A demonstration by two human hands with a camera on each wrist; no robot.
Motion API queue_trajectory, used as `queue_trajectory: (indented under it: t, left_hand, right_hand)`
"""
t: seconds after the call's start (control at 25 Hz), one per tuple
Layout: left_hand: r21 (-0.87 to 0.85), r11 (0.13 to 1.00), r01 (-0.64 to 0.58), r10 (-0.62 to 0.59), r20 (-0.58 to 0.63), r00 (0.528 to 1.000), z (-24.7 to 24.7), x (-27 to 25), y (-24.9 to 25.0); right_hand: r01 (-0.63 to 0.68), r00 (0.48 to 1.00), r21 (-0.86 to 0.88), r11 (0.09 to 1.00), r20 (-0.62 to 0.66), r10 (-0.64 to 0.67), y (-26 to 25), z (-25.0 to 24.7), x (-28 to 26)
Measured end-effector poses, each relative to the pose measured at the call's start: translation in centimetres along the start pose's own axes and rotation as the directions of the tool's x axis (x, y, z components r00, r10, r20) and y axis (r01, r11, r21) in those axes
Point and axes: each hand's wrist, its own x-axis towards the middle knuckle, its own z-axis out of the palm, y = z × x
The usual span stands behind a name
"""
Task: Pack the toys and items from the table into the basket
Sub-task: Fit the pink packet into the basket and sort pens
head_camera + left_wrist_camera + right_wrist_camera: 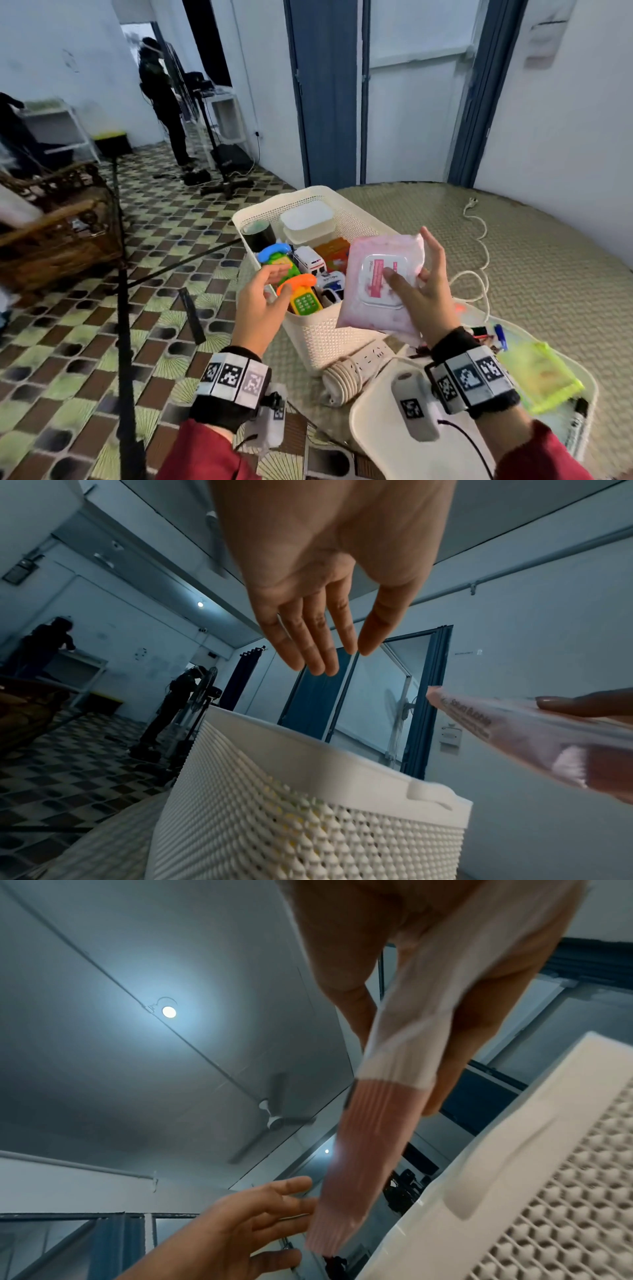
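A white perforated basket [318, 339] [308, 818] [514, 1150] stands at the table's left edge. It holds toy phones [301, 294], a toy ambulance [310, 260], a black tape roll [258, 234] and a white lidded box [306, 219]. My right hand [416, 274] [397, 1064] pinches a pink wet-wipes pack [380, 284] [496, 723] [394, 1069], thumb on its front, fingers behind. The pack hangs tilted over the basket's near right corner. My left hand [279, 282] [346, 658] [257, 1218] hovers empty with straight fingers beside the basket's left rim, near the orange toy phone.
A white power strip [370, 356] and coiled cord [342, 380] lie in front of the basket. To the right lie a yellow-green pouch [541, 373], a marker [579, 414] and a loose white cable [479, 240]. On the floor at left stand a tripod [123, 274] and a wicker chair [51, 233].
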Motion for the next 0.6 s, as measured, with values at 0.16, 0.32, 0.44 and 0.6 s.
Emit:
queue_trajectory:
  t: [0.16, 0.32, 0.44, 0.6]
  left_hand:
    - [0.029, 0.999, -0.027, 0.027, 0.019, 0.999, -0.4, 3.4, -1.5]
    - [0.030, 0.999, -0.020, 0.020, 0.010, 1.000, -0.7, 7.1, -2.9]
    - [0.018, 1.000, -0.012, 0.012, 0.006, 1.000, -0.8, 9.3, -3.7]
    - [0.008, 1.000, 0.011, -0.011, 0.006, 1.000, -0.5, 12.1, -5.4]
  right_hand:
    - [0.018, 1.000, -0.012, 1.000, -0.020, -0.018, 0.1, 2.2, 3.9]
    - [0.001, 1.000, -0.009, 1.000, -0.025, -0.002, 0.0, 3.9, 8.0]
    - [-0.016, 0.999, -0.055, 0.998, -0.033, 0.014, 0.3, 4.7, 10.5]
    - [-0.051, 0.993, -0.129, 0.990, -0.117, 0.036, 0.7, 5.5, 13.5]
